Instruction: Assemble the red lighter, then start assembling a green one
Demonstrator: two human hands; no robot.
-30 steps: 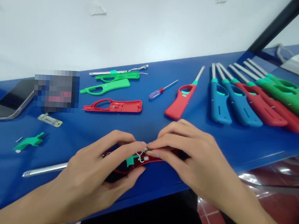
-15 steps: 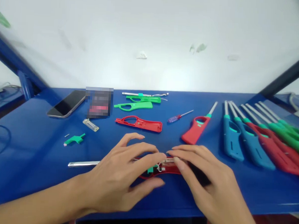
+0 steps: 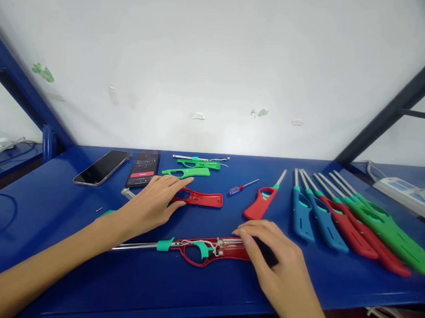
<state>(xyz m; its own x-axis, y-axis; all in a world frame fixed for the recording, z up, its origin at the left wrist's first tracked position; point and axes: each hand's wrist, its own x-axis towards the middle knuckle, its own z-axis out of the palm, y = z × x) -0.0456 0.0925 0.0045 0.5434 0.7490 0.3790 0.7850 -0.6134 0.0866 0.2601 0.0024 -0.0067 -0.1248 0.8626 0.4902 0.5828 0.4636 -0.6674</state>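
An opened red lighter [image 3: 208,248] lies near the front edge of the blue table [image 3: 67,270], its metal tube pointing left and its teal trigger and white wire exposed. My right hand [image 3: 269,254] rests on its right end, fingers pressing the handle. My left hand [image 3: 151,204] reaches over the table, fingers spread, fingertips touching the left end of a loose red lighter shell [image 3: 198,198].
Behind lie green shell halves [image 3: 186,172], a small screwdriver [image 3: 242,186], a whole red lighter [image 3: 262,204] and a row of several blue, red and green lighters [image 3: 344,218]. Two phones [image 3: 101,167] sit back left. A power strip [image 3: 403,192] is at the right.
My left hand has left the opened lighter and moved up and left to the loose red shell. The view has lifted, and the lighter's tube and insides now show.
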